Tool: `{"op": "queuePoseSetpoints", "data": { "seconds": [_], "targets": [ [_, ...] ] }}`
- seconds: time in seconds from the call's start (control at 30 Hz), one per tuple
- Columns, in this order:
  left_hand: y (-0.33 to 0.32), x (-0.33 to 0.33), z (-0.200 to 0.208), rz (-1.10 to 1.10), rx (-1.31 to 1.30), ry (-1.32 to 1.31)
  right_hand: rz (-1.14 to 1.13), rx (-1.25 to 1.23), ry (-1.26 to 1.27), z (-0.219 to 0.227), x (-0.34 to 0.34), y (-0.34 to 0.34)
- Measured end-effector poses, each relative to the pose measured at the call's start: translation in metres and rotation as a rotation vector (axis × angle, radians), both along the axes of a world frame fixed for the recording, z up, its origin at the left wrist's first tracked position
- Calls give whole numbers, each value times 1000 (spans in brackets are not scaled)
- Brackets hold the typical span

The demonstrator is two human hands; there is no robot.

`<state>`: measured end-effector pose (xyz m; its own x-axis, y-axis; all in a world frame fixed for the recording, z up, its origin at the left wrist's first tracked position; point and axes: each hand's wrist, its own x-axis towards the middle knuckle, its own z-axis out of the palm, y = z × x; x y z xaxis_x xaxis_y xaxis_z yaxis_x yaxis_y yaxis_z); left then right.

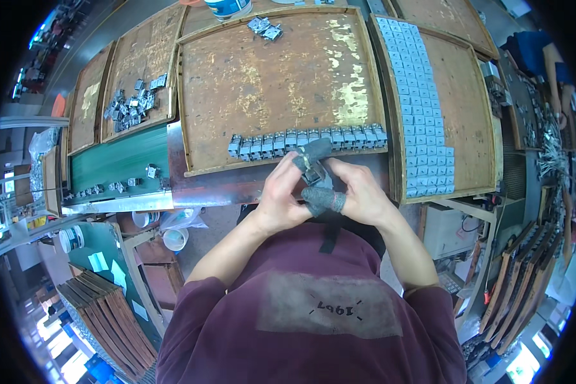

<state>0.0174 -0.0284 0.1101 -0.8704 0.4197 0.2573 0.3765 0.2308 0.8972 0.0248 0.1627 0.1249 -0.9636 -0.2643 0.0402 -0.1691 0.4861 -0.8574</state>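
Here: left hand, right hand share grip on one metal part; two loose parts on tray.

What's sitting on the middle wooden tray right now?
On the middle tray: a row of small metal parts along its near edge and two loose parts at the far edge. The hands cover the row's near side.

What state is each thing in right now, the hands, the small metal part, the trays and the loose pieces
Left hand: closed on the small metal part, together with the other hand.
Right hand: fingertips in grey cots, pinching the same part.
Small metal part: held up between both hands, off the tray.
Middle wooden tray: one row of parts along its near edge.
Right wooden tray: parts laid flat in neat columns.
Loose pile of parts: heaped, unsorted.
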Motion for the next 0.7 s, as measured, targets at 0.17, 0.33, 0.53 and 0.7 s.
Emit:
{"op": "queuePoseSetpoints", "data": {
  "seconds": [0.17, 0.33, 0.53, 0.7],
  "targets": [
    [8, -3, 9, 0, -53, 313, 92, -59, -26, 7, 4, 8],
    [-4, -15, 0, -83, -153, 289, 10, -58, -20, 2, 2, 16],
    [-107, -43, 4, 470, -448, -5, -863, 313, 138, -22, -7, 153],
    [-183, -92, -48, 310, -402, -491, -821, 476, -224, -88, 17, 296]
  ]
}}
